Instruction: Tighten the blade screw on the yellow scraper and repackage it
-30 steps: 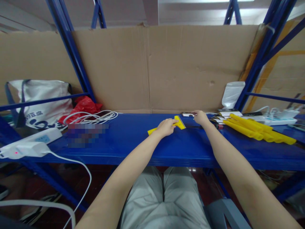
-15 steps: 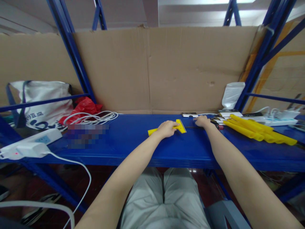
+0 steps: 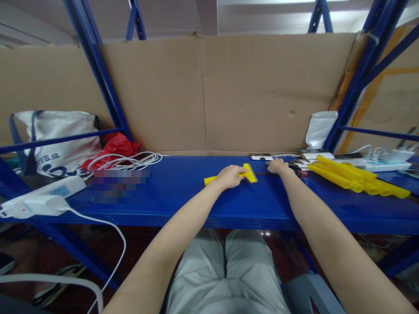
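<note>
My left hand (image 3: 231,176) is wrapped round the handle of a yellow scraper (image 3: 250,173). The scraper's wide head with its thin blade edge points right, and the handle's end sticks out on the left of my fist. My right hand (image 3: 278,166) is low over the blue table, its fingers bent together at the tips; anything between them is too small or hidden to make out. A screwdriver (image 3: 301,173) with a red and black handle lies by this hand, its thin shaft running left beneath it towards the scraper. A small black and white packet (image 3: 261,156) lies just behind my right fingers.
Yellow scraper handles or tubes (image 3: 353,176) are piled on the right, beside small white packets (image 3: 316,155) and a power strip (image 3: 386,165). On the left are a cloth bag (image 3: 62,139), a red plastic bag (image 3: 119,146), coiled white cable (image 3: 140,161) and another power strip (image 3: 49,192). Cardboard (image 3: 248,91) stands behind.
</note>
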`<state>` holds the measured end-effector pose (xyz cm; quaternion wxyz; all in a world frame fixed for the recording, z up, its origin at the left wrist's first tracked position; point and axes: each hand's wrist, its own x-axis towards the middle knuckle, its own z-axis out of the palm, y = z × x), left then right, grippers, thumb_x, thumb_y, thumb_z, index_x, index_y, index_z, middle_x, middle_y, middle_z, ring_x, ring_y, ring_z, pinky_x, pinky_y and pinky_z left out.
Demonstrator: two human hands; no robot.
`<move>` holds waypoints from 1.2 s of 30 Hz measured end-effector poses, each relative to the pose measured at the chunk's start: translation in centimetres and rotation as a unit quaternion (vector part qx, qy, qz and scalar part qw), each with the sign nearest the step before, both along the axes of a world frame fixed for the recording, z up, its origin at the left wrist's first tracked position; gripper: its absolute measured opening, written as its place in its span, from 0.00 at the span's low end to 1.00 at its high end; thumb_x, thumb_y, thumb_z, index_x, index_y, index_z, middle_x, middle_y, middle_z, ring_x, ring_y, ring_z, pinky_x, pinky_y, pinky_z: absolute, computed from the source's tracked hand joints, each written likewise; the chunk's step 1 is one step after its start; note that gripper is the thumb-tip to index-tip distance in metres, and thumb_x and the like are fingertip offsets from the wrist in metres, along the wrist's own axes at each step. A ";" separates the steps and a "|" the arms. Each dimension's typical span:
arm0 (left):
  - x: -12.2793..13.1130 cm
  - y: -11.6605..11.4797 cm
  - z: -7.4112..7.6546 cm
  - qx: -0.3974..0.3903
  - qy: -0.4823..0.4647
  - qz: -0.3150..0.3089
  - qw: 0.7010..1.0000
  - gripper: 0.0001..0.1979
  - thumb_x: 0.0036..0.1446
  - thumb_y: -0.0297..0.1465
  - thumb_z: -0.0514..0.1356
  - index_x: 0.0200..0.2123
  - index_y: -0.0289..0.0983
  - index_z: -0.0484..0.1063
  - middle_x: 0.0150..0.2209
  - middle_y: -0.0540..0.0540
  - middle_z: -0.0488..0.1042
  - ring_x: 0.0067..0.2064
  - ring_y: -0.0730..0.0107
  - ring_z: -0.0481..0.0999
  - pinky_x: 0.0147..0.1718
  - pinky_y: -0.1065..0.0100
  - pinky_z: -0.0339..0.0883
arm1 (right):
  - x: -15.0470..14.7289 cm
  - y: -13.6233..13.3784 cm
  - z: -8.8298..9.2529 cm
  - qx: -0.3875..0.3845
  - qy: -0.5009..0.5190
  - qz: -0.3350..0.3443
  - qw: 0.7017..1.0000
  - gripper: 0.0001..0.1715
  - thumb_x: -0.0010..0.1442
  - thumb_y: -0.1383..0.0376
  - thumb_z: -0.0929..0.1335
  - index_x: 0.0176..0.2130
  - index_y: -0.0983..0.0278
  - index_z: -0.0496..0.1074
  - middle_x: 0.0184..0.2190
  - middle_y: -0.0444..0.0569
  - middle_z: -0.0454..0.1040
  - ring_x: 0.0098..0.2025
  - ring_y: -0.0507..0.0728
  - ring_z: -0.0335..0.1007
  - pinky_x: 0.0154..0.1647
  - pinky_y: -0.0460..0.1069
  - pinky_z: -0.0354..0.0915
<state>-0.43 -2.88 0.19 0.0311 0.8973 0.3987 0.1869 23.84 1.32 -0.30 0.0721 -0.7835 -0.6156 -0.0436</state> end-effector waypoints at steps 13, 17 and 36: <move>0.0 0.0 -0.1 0.003 -0.001 -0.004 1.000 0.18 0.60 0.30 0.61 0.54 0.43 0.75 0.55 0.46 0.75 0.58 0.62 0.73 0.57 0.65 0.65 | 0.5 -0.9 0.9 -0.006 0.066 -0.063 0.996 0.29 0.62 0.68 0.61 0.60 0.62 0.70 0.63 0.64 0.62 0.65 0.72 0.54 0.61 0.69 0.54; 0.0 -0.1 -0.1 0.002 0.001 -0.006 1.000 0.19 0.60 0.29 0.61 0.55 0.42 0.74 0.55 0.46 0.75 0.58 0.61 0.73 0.57 0.65 0.65 | 0.6 -0.5 0.6 -0.027 0.056 -0.063 0.996 0.29 0.63 0.66 0.60 0.62 0.63 0.68 0.64 0.64 0.60 0.66 0.72 0.52 0.61 0.71 0.52; 0.1 0.0 -0.1 0.014 -0.005 -0.022 1.000 0.18 0.59 0.27 0.61 0.53 0.42 0.75 0.55 0.46 0.76 0.57 0.61 0.74 0.57 0.64 0.65 | 0.9 0.9 0.4 0.007 0.119 0.038 0.992 0.13 0.50 0.65 0.71 0.37 0.67 0.80 0.36 0.58 0.79 0.44 0.63 0.75 0.46 0.53 0.69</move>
